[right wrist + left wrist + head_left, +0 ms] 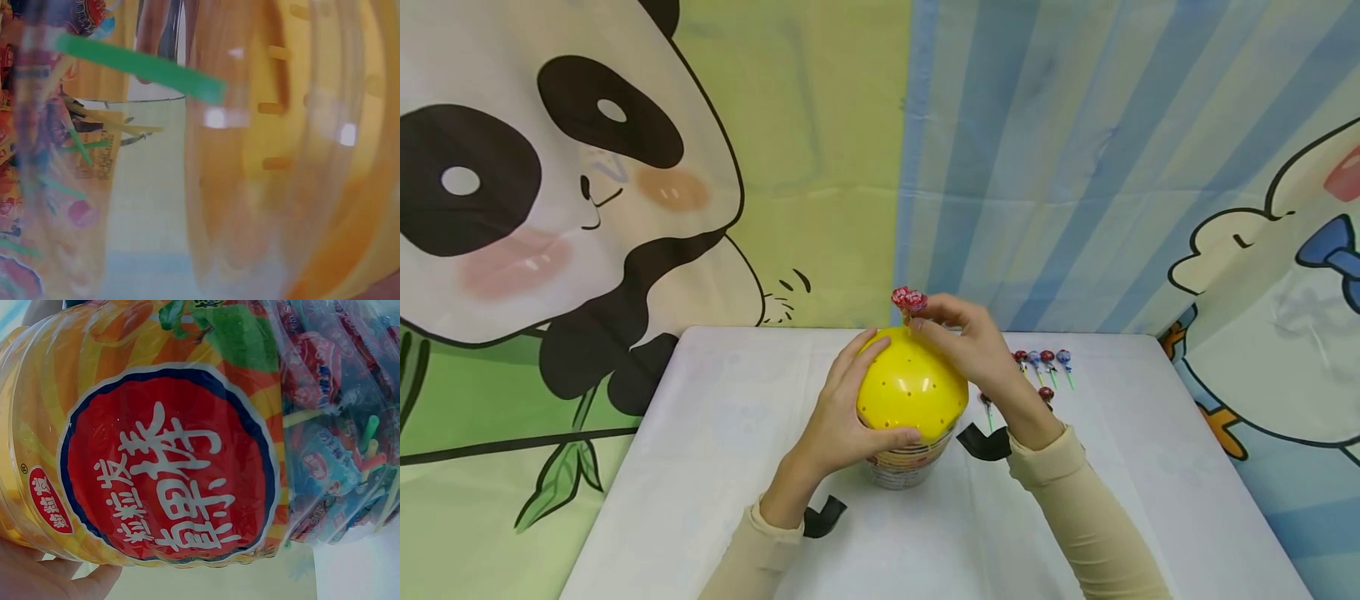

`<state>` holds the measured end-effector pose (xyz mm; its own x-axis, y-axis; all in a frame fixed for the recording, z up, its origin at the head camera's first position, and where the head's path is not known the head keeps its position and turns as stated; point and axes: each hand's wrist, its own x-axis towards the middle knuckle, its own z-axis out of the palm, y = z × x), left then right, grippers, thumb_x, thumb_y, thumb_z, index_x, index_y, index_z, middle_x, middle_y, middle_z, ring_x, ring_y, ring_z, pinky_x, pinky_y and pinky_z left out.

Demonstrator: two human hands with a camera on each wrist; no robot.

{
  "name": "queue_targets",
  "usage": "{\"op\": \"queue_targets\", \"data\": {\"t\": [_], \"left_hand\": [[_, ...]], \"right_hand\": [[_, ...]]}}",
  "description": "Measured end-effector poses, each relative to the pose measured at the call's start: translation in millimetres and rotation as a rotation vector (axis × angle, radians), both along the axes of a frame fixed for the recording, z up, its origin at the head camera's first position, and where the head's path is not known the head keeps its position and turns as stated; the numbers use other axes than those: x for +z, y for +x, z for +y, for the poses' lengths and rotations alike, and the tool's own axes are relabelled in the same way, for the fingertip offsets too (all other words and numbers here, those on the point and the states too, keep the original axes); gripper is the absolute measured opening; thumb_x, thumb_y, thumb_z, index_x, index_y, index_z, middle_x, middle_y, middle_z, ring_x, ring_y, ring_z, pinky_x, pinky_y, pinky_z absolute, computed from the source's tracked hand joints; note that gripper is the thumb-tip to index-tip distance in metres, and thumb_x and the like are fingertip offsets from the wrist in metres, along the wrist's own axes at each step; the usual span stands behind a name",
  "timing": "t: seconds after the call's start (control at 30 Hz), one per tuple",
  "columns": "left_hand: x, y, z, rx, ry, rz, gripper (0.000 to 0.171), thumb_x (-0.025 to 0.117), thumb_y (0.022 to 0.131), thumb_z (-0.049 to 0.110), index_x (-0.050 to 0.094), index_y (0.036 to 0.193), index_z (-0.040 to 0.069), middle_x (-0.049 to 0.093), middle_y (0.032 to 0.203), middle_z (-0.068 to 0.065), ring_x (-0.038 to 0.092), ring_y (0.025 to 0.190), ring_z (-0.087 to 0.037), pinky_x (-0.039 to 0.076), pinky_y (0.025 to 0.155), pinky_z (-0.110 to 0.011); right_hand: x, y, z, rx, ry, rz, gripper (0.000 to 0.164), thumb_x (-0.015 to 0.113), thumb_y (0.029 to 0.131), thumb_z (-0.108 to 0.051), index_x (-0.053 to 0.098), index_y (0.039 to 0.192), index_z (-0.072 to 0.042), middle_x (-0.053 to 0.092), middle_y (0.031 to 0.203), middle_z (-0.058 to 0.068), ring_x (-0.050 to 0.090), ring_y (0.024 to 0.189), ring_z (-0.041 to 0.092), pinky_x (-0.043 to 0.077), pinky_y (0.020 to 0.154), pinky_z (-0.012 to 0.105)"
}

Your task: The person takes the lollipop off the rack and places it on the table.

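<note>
A clear jar (pixel 901 477) stands on the table under a yellow domed lid (pixel 910 387) dotted with small holes. My left hand (pixel 842 417) grips the lid from the left, thumb across its front and fingers over its far side. At the top of the dome, my right hand (pixel 973 346) pinches a red-wrapped lollipop (pixel 915 301) just below its head. Close beside it is a second red lollipop (pixel 898 297). Wrapped lollipops (pixel 312 369) show through the jar wall beside its orange label (pixel 169 465). A green stick (pixel 144 67) crosses the right wrist view.
Several loose lollipops (pixel 1047 357) lie on the white-covered table (pixel 700 467), right of the jar, partly behind the right forearm. Black straps (pixel 983 442) hang at both wrists. A printed curtain (pixel 820 167) rises behind the table's far edge.
</note>
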<state>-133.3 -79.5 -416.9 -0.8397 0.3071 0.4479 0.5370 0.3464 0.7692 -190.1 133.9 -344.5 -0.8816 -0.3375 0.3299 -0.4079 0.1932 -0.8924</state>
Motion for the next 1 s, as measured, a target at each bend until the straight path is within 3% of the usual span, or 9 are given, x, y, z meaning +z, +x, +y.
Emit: {"op": "queue_targets", "data": {"t": [0.17,0.33,0.73,1.0], "left_hand": [[1.1,-0.3,1,0.004,-0.002,0.013,0.105,0.091,0.067,0.046,0.035,0.155,0.031,0.019,0.162,0.011,0.036,0.139,-0.021,0.046,0.099,-0.052],[1.7,-0.1,1,0.005,0.002,0.018,0.105,0.091,0.066,0.047,0.035,0.154,0.030,0.019,0.162,0.010,0.037,0.138,-0.023,0.046,0.099,-0.053],[-0.8,0.1,1,0.013,0.008,0.021,0.107,0.092,0.065,0.046,0.036,0.154,0.030,0.020,0.162,0.008,0.037,0.138,-0.023,0.047,0.098,-0.053],[-1.2,-0.4,1,0.010,0.008,0.015,0.107,0.092,0.065,0.047,0.036,0.154,0.032,0.019,0.162,0.011,0.036,0.138,-0.023,0.047,0.098,-0.053]], "right_hand": [[3.8,1.1,5,-0.042,-0.019,0.110,0.016,0.065,0.099,-0.015,0.073,0.111,-0.010,0.070,0.105,0.002,0.058,0.101,0.021,0.042,0.094,0.049],[2.3,2.9,18,-0.097,-0.019,0.124,0.015,0.067,0.097,-0.014,0.075,0.110,-0.013,0.071,0.105,0.002,0.058,0.101,0.019,0.043,0.092,0.048],[-23.5,9.9,82,-0.279,0.063,0.009,0.019,0.069,0.097,-0.024,0.074,0.112,-0.013,0.069,0.112,0.003,0.055,0.101,0.020,0.044,0.086,0.039],[-59.3,16.3,136,-0.424,0.143,-0.061,0.029,0.067,0.098,-0.027,0.070,0.118,-0.006,0.065,0.115,0.003,0.057,0.097,0.015,0.048,0.075,0.028]]}}
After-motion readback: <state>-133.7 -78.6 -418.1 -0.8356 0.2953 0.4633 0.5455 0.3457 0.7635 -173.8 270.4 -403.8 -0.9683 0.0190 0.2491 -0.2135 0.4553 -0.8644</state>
